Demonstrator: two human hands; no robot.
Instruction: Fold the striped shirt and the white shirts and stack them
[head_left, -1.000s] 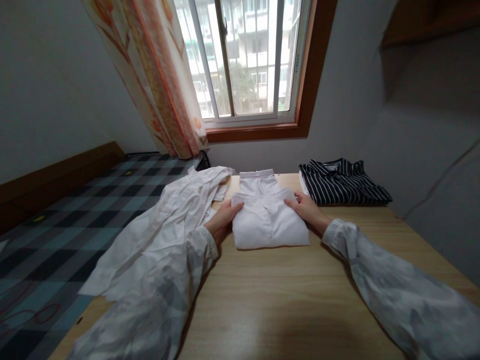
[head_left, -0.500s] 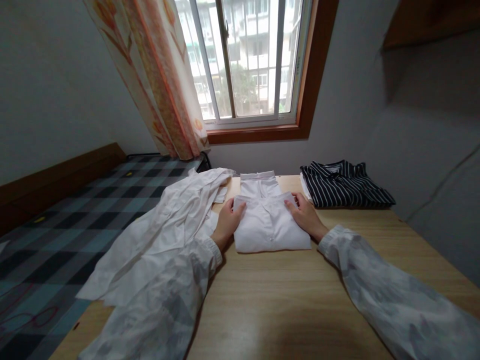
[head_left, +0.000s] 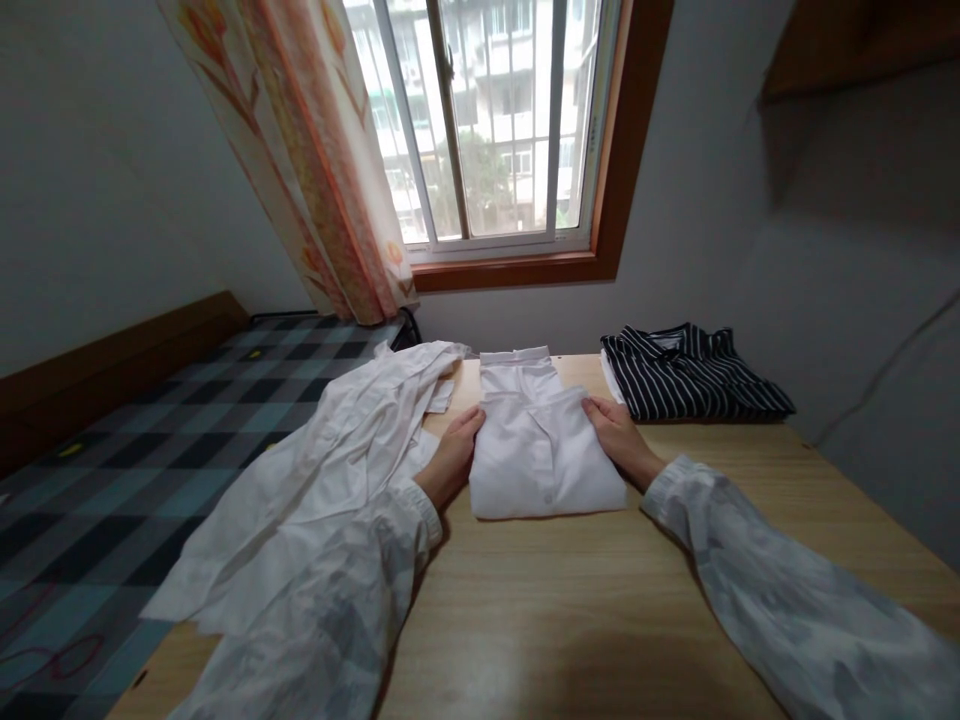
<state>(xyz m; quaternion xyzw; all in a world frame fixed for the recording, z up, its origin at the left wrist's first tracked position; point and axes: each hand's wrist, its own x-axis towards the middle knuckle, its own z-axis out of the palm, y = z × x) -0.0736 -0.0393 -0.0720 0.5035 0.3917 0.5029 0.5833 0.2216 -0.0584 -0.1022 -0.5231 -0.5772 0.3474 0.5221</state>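
Observation:
A white shirt [head_left: 545,455] lies partly folded on the table, its near part doubled into a rough rectangle with a button placket down the middle. Its narrow collar band [head_left: 516,356] sticks out at the far end. My left hand [head_left: 459,447] grips the left edge of the folded part, thumb uppermost. On the opposite edge, my right hand [head_left: 616,432] pinches the cloth the same way. The fingers beneath the fabric are hidden. Beside my left forearm is a loose heap of white shirts [head_left: 341,440], crumpled and hanging over the table's left side.
At the far right of the wooden table [head_left: 525,600] lies a folded black-and-white striped shirt [head_left: 694,375], with white cloth under it. A bed with a checked cover [head_left: 165,400] adjoins the left side. Behind stand a window [head_left: 502,130] and a flowered curtain [head_left: 300,150].
The folded part of the white shirt has come slightly nearer to me and its front looks smoother. Both my thumbs have shifted from its upper surface out to its side edges.

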